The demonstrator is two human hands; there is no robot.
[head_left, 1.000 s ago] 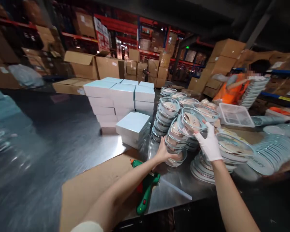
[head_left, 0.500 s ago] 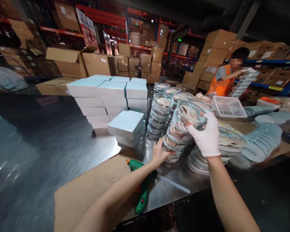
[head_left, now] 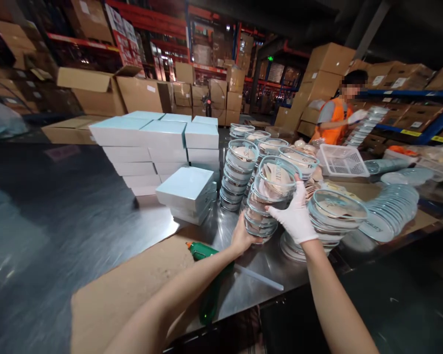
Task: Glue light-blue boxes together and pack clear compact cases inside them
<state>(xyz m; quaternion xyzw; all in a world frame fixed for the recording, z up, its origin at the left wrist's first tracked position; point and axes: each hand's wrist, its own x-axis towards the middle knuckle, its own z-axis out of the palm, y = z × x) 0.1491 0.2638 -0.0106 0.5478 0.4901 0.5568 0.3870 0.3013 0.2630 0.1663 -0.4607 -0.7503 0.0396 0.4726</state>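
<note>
A tilted stack of round clear containers (head_left: 265, 200) with pale blue rims stands in front of me on the metal table. My left hand (head_left: 243, 236), bare, is curled round the lower part of this stack. Higher up, my right hand (head_left: 297, 214) in a white glove grips its right side, thumb in front and fingers near the top rim. Printed beige pieces show inside the top container. Right of the glove rises another stack of round containers (head_left: 335, 219). A green glue gun (head_left: 203, 251) lies beyond my left forearm, partly hidden by it, beside a translucent glue stick (head_left: 260, 278).
White boxes with pale blue lids (head_left: 127, 155) are piled at the left, with a smaller box stack (head_left: 186, 189) nearer. Cardboard (head_left: 133, 290) covers the front left. A white basket (head_left: 343, 160) and fanned blue lids (head_left: 391, 216) lie right. A co-worker (head_left: 334, 118) holds containers behind.
My right hand has moved down and slightly left with the top of the stack, which leans less. My left hand stays at its lower part. The co-worker's container stack has tilted.
</note>
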